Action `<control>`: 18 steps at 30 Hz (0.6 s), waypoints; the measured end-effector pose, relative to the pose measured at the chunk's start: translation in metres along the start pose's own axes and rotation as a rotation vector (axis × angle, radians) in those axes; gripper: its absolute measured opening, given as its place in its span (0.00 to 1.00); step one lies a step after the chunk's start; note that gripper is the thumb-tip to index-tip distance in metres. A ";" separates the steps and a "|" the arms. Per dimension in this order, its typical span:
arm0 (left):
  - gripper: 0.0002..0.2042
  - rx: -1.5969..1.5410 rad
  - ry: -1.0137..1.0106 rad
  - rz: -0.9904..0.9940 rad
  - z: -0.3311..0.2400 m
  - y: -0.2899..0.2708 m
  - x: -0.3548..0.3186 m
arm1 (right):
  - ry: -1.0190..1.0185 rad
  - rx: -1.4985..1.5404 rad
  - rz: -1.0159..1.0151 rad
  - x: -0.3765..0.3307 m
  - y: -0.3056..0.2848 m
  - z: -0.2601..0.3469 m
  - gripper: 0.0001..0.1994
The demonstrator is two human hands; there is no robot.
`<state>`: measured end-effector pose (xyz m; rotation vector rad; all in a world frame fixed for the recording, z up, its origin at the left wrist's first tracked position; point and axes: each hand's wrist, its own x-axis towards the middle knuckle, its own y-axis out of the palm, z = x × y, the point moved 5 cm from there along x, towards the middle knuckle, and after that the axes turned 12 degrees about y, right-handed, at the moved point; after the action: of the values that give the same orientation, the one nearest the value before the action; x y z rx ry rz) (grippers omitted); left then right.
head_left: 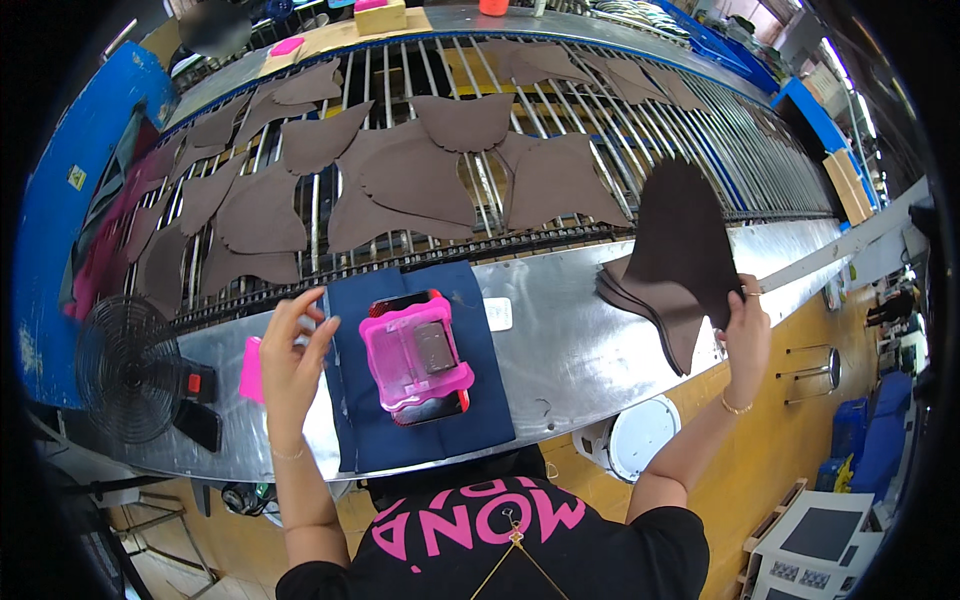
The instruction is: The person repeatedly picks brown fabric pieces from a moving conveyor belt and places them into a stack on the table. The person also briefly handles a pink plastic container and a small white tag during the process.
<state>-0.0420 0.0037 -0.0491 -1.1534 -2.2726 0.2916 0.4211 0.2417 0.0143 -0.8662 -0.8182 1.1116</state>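
My right hand [748, 335] pinches the lower edge of a dark brown, curved cut piece [685, 230] and holds it upright at the right side of the metal table. Behind and below it, a small stack of similar brown pieces [658, 318] lies at the table's edge. My left hand [297, 345] is raised, fingers bent but apart, with nothing in it. It is beside a folded navy cloth [480, 400]. On this cloth sits a pink frame-like holder [385, 345] with a grey-brown block [434, 347] on it; a red-and-black object [440, 406] shows underneath.
Beyond the metal table [560, 350] runs a conveyor of metal bars [590, 130], with many brown cut pieces [420, 180] spread over it. A black fan [130, 370] and a pink piece [252, 370] are at left. A white-lidded bucket [643, 440] stands below the front edge.
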 end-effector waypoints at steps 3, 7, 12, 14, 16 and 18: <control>0.21 -0.041 0.195 -0.081 -0.021 0.015 0.020 | -0.322 0.498 0.054 -0.019 -0.018 0.035 0.11; 0.19 -0.190 0.336 -0.248 -0.040 0.023 0.038 | -0.423 1.027 0.408 -0.053 0.006 0.088 0.13; 0.11 -0.481 -0.075 -0.066 -0.025 -0.025 0.021 | -0.683 0.970 0.515 -0.110 0.076 0.175 0.12; 0.06 -0.273 0.002 -0.253 -0.022 -0.064 0.004 | -0.785 0.803 0.612 -0.132 0.095 0.196 0.13; 0.06 -0.108 0.002 -0.279 -0.014 -0.101 -0.013 | -0.893 0.799 0.678 -0.150 0.118 0.208 0.13; 0.05 0.022 -0.048 -0.346 -0.021 -0.129 -0.028 | -1.035 0.730 0.685 -0.165 0.125 0.222 0.12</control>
<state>-0.1026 -0.0977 0.0127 -0.7300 -2.4526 0.2095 0.1352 0.1459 -0.0204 0.1557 -0.8238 2.3532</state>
